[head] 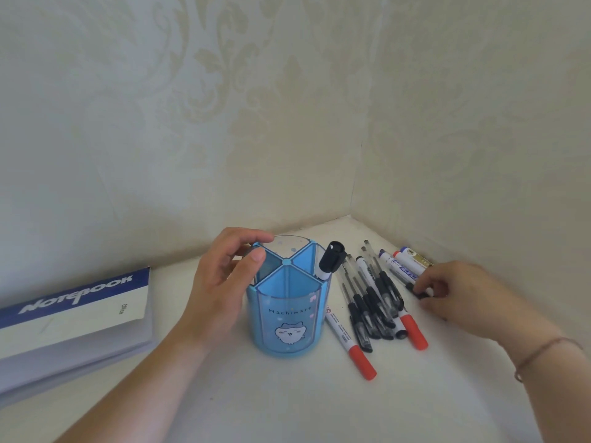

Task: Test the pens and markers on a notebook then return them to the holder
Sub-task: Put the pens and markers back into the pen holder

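A blue see-through pen holder (287, 318) with several compartments stands mid-table. My left hand (224, 282) grips its left rim, thumb inside and fingers over the back edge. One black-capped marker (331, 260) stands in its right compartment. Beside the holder on the right lies a pile of black pens (367, 302) and two red-capped markers (351, 343), with blue-capped markers (401, 266) further back. My right hand (454, 292) pinches the black end of a marker (420, 294) at the pile's right edge. A closed blue and white notebook (73, 318) lies at the left.
The white table (319, 404) sits in a corner, with patterned walls close behind and to the right. A thin bracelet (540, 353) circles my right wrist.
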`<state>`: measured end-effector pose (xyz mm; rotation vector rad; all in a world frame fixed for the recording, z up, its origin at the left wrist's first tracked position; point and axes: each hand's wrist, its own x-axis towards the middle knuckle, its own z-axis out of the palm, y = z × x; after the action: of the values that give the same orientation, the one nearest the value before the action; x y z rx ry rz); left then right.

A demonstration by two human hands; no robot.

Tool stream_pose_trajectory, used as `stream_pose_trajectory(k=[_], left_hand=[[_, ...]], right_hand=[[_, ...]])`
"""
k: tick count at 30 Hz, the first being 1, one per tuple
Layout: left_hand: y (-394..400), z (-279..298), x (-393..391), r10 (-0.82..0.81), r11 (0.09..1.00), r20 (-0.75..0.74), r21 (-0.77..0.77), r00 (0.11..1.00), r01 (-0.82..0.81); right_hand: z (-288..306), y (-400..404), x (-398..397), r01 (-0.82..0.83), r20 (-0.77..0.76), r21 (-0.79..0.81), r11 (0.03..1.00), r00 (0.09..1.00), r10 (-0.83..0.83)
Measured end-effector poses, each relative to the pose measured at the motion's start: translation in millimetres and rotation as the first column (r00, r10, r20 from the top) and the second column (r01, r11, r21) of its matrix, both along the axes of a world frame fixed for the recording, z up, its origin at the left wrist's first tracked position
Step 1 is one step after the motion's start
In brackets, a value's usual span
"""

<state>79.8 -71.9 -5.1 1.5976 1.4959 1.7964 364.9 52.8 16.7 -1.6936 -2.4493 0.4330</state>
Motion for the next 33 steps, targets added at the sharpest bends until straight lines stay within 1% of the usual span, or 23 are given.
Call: stream_pose_trajectory(k=[5, 9, 11, 12, 14, 15, 18, 21, 22, 23, 24, 26, 27, 28, 30, 33], left_hand=[[0.0, -0.1, -0.3, 0.011, 1.0, -0.011, 0.003, 1.0, -0.011], [0.2, 0.0, 0.5, -0.011, 1.0, 0.03, 0.005, 0.999, 0.011], [0.2, -0.1, 0.6, -0.022, 1.0, 0.053, -0.006, 0.998, 0.022], [0.4, -0.1, 0.8, -0.023, 1.0, 0.054, -0.007, 0.998, 0.023], [0.6, 0.2, 1.3, -0.021, 1.0, 0.048, -0.005, 0.999, 0.021], [0.6, 0.2, 1.2, -0.018, 1.0, 0.044, -0.005, 0.999, 0.018], [0.9, -0.6, 0.0, -0.023, 1.0, 0.045, -0.012, 0.999, 0.023], [0.3, -1.2, -2.3, -0.04, 0.999, 0.056, -0.007, 0.998, 0.041], [-0.1, -1.3, -3.1, -0.049, 0.999, 0.055, -0.003, 0.997, 0.049], [-0.4, -1.2, -3.4, -0.061, 0.998, 0.055, 0.003, 0.997, 0.061], [-0.5, -1.2, -3.3, -0.077, 0.997, 0.058, 0.011, 0.995, 0.076], [-1.1, -0.6, -2.5, -0.114, 0.993, 0.067, 0.027, 0.991, 0.112], [-1.5, -0.1, -2.0, -0.13, 0.991, 0.066, 0.034, 0.989, 0.128], [-1.7, 0.2, -1.5, -0.142, 0.989, 0.062, 0.038, 0.988, 0.14], [-1.2, 0.0, -1.5, -0.148, 0.989, 0.04, 0.033, 0.988, 0.147], [-0.6, -0.6, -1.8, -0.152, 0.988, 0.022, 0.034, 0.988, 0.151]], right_hand=[[-1.6, 4.6, 4.8, 0.103, 0.004, 0.063, 0.993, 0.995, -0.104], [-1.8, 4.4, 8.0, 0.136, 0.021, 0.003, 0.991, 0.99, -0.137], [2.8, 1.5, 7.2, 0.094, 0.004, 0.018, 0.995, 0.996, -0.094], [5.2, -0.9, 4.7, 0.057, -0.038, 0.049, 0.997, 0.998, -0.056], [7.7, -7.5, -4.5, -0.013, -0.17, 0.116, 0.993, 0.985, 0.033], [7.7, -11.5, -10.6, -0.046, -0.198, 0.137, 0.989, 0.977, 0.073], [-2.3, -18.6, -24.6, -0.165, -0.123, 0.128, 0.978, 0.976, 0.18], [-8.9, -20.5, -27.7, -0.29, -0.102, 0.082, 0.954, 0.949, 0.297], [-7.5, -19.9, -27.0, -0.307, -0.107, 0.072, 0.949, 0.944, 0.313], [-4.8, -19.1, -24.9, -0.279, -0.144, 0.079, 0.957, 0.947, 0.288], [-2.0, -16.0, -20.6, -0.196, -0.197, 0.102, 0.975, 0.957, 0.213], [2.3, -3.1, -7.0, 0.052, -0.295, 0.19, 0.98, 0.955, 0.007], [3.3, 3.6, 1.3, 0.16, -0.303, 0.214, 0.964, 0.949, -0.091], [3.0, 9.4, 9.2, 0.237, -0.278, 0.222, 0.946, 0.945, -0.171], [0.6, 15.1, 18.5, 0.304, -0.166, 0.21, 0.929, 0.948, -0.272], [-4.2, 12.9, 16.4, 0.296, -0.038, 0.135, 0.946, 0.955, -0.294]])
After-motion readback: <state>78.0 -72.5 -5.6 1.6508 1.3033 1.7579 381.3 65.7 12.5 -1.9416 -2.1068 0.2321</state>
